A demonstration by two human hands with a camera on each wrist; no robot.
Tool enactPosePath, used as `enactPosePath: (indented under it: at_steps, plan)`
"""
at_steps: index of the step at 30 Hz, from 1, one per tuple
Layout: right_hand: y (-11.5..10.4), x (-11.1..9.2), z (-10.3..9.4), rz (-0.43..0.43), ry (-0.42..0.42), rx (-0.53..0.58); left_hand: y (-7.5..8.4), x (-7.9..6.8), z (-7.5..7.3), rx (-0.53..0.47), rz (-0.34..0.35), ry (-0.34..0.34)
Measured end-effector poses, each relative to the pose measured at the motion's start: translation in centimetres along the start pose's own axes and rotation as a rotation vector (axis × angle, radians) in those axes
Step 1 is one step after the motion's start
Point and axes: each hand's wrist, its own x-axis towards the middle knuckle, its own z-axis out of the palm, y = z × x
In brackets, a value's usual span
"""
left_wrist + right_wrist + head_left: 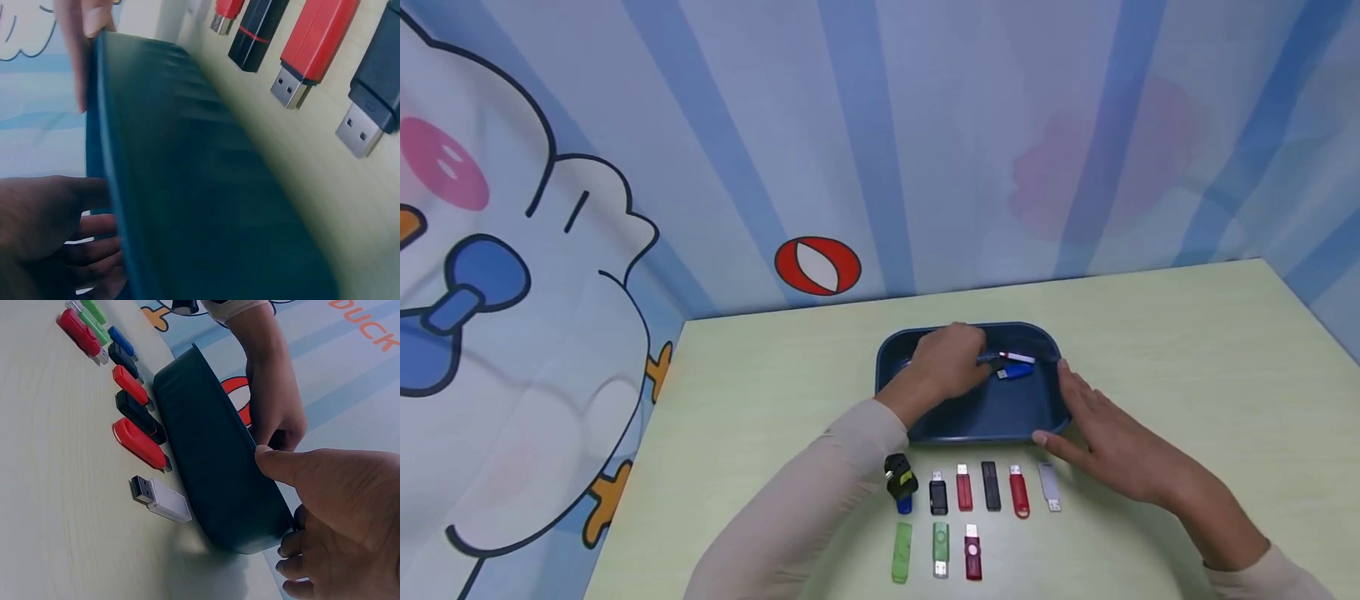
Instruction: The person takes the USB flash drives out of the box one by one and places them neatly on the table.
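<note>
A dark blue tray (985,421) stands on the table. My left hand (943,362) reaches down into its left half, palm down; its fingertips are largely hidden, so I cannot tell whether they hold anything. Beside its thumb lie a blue USB stick (1017,371) and a slim white-and-red one (1018,357), with a small dark piece close by. My right hand (1108,442) grips the tray's near right corner. In the right wrist view, its thumb (278,465) touches the rim while the other fingers bend against the end wall.
In front of the tray lies a row of USB sticks, including a red one (1019,493), a black one (991,486) and a white one (1050,487). A nearer row has two green sticks (902,552) and a maroon one (973,553). Behind the table hangs a printed backdrop (955,167).
</note>
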Motion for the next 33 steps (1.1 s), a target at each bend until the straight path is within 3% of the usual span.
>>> enactPosePath:
  at_steps: [6,12,25,33]
  plan:
    - [-0.1,0.1,0.4,0.000,-0.004,0.014,0.4,0.5,1.4,0.043,-0.024,-0.031]
    - [-0.3,0.2,0.7,-0.018,-0.001,0.015,0.2,0.5,2.1,0.047,-0.043,-0.009]
    - [-0.7,0.3,1.0,-0.025,-0.009,0.008,-0.2,0.2,2.8,0.024,-0.060,0.020]
    - [-0.9,0.3,0.8,-0.025,-0.010,-0.003,-0.2,-0.4,2.4,0.017,-0.086,0.056]
